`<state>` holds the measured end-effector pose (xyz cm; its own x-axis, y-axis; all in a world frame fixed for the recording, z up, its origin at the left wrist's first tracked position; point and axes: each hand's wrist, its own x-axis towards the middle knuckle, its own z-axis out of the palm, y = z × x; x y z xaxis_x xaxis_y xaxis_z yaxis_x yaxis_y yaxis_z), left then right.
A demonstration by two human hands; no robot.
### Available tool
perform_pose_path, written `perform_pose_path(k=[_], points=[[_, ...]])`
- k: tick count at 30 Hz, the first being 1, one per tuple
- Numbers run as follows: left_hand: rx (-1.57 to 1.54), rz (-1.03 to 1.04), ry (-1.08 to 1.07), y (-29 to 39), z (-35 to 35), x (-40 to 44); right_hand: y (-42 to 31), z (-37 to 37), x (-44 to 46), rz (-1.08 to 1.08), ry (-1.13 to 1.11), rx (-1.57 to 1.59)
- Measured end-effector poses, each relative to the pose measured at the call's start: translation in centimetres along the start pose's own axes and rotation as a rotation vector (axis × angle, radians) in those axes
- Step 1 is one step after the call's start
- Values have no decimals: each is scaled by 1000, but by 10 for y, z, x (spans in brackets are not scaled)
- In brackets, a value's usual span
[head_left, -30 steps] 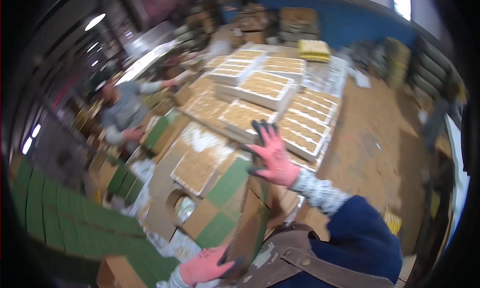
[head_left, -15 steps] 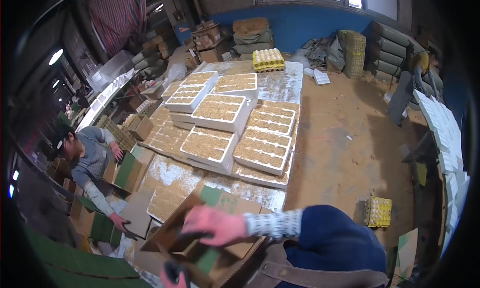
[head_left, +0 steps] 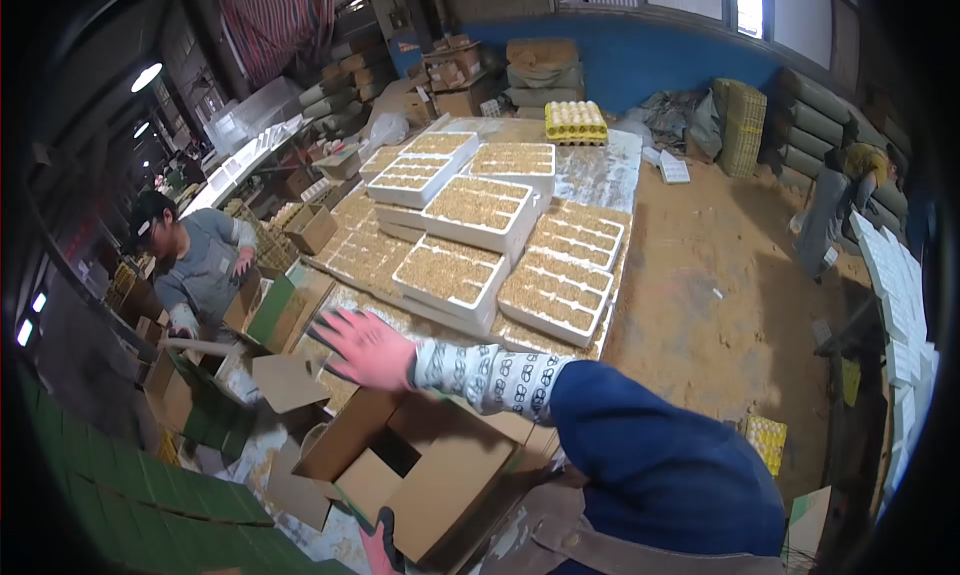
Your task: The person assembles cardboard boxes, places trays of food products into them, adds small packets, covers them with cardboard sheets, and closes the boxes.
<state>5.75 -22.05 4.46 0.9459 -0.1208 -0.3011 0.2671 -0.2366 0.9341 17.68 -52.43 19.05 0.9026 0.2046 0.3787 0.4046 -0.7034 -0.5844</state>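
A brown cardboard box (head_left: 455, 482) stands open at the near edge of the table, directly in front of me, with its flaps folded out and a dark gap showing inside. My right hand (head_left: 367, 349), in a pink glove with dark fingertips, is stretched over the far left side of the box, fingers spread and holding nothing. Only part of my left hand (head_left: 381, 547) shows, at the box's near left corner. Its gloved fingers grip the cardboard edge there.
White foam trays (head_left: 478, 211) filled with tan grainy material are stacked on the table. Yellow egg trays (head_left: 575, 121) stand at its far end, and another egg tray (head_left: 766, 443) lies on the floor. At left, a co-worker (head_left: 210, 265) handles green-and-brown cartons (head_left: 205, 405).
My right hand has risen from inside the box towards its far left side, and its fingers have spread. The box sits differently, its interior now showing. The co-worker's reaching arm has drawn back.
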Motion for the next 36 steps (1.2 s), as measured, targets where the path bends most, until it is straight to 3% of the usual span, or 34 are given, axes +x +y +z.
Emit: perform_pose_path(k=[1,3,4,5,7,9,10,12,13,16,18,20,21,23,24,27,29,30,33,36], points=[[14,119,64,6,1,-6,11,24,-6,-38,-60,-274],[19,375,213,23,19,-11,9,42,-72,-375,290,-466],[-153,158,-23,-5,10,3,11,34,-91,-274,163,-424],[-257,201,27,8,24,-5,10,30,-108,-163,39,-370],[-462,105,16,33,44,-22,33,9,-122,-67,161,-360],[-517,120,64,10,25,-32,-3,-54,-108,532,-855,-352],[-554,140,80,-2,18,-29,-7,-55,-117,453,-827,-328],[-671,232,4,5,-1,-22,1,-66,-135,311,-736,-305],[-745,278,-75,17,-16,-27,19,-46,-159,232,-486,-194],[-184,128,78,60,-9,-28,38,-11,-198,61,-341,4],[194,30,181,88,0,-20,68,23,-213,-9,-364,69],[426,113,326,42,-13,-6,112,14,-227,-31,-78,-343],[467,206,253,57,0,-7,121,-12,-230,483,183,-83],[231,145,382,61,6,-7,203,-17,-259,937,736,-300],[145,126,362,64,7,-8,241,-32,-264,1265,833,-170],[-53,118,339,56,18,-3,325,-30,-277,1451,723,57],[-12,166,413,32,-2,-2,319,-26,-255,1247,1049,169],[-26,152,331,45,-2,-6,300,-33,-245,1089,1152,317],[56,200,285,54,6,-7,267,-50,-245,981,1150,486],[225,324,371,36,1,-3,258,-57,-278,932,1045,809]])
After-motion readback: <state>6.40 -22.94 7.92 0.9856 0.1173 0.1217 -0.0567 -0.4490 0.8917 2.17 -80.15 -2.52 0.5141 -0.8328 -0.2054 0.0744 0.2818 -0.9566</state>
